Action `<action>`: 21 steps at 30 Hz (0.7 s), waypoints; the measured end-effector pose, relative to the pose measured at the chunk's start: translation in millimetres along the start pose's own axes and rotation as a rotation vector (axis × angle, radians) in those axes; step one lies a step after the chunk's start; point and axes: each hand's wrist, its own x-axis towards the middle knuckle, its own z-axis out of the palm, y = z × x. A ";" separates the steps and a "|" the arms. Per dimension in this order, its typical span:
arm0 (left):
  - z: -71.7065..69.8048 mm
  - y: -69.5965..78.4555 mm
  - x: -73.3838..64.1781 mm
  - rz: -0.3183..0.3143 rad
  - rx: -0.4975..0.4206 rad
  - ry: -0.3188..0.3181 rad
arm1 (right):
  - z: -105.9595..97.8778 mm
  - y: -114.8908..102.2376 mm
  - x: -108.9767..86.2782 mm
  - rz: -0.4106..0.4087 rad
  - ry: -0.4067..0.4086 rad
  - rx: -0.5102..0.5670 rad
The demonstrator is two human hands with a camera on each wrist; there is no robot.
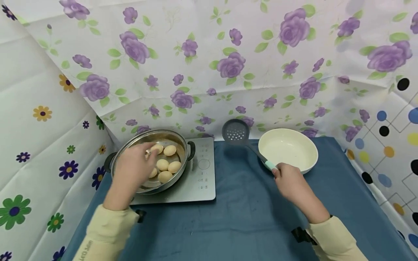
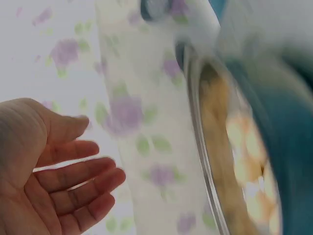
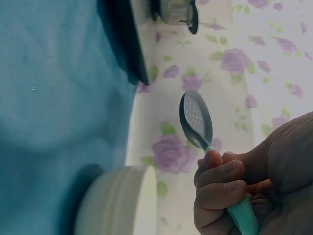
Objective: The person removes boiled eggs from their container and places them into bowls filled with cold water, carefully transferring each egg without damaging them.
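Observation:
A steel pot [image 1: 163, 135] with black side handles holds several light-brown eggs [image 1: 164, 177]. My left hand [image 1: 132, 170] hovers above the pot's left part and hides some of the inside. In the left wrist view, the left hand [image 2: 63, 171] has relaxed, slightly bent fingers with nothing between them. My right hand [image 1: 294, 185] grips the mint-green handle of a dark grey skimmer [image 1: 236, 132], its perforated head raised to the left. Fingers wrap that handle in the right wrist view, beneath the skimmer head [image 3: 196, 117]. Beside the right hand stands a cream oval bowl [image 1: 289, 152].
The pot stands on a silver induction cooktop [image 1: 204, 181] at the left of the table with its blue cloth [image 1: 235, 224]. A flower-patterned sheet [image 1: 212, 72] rises close behind, with patterned sheets also at both sides.

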 end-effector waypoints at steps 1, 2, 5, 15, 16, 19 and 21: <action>-4.7 -9.4 3.0 -0.052 0.000 -0.020 | -2.6 -2.2 -0.1 -0.011 0.000 0.000; -8.6 -19.7 5.8 -0.098 -0.007 -0.041 | -4.9 -4.5 0.0 -0.024 0.000 -0.001; -15.4 -51.0 13.8 -0.205 -0.019 -0.076 | -10.0 -11.0 1.4 -0.052 -0.003 -0.011; -5.7 -132.1 15.2 -0.406 0.035 -0.215 | -18.1 -39.7 10.9 -0.094 -0.041 -0.015; -3.5 -137.3 13.8 -0.414 0.045 -0.218 | -18.4 -42.7 11.9 -0.101 -0.044 -0.012; 3.2 -148.0 9.3 -0.453 0.038 -0.233 | -18.9 -53.3 15.9 -0.131 -0.053 -0.007; 6.8 -152.9 7.0 -0.486 0.025 -0.251 | -18.7 -61.7 19.9 -0.155 -0.054 -0.009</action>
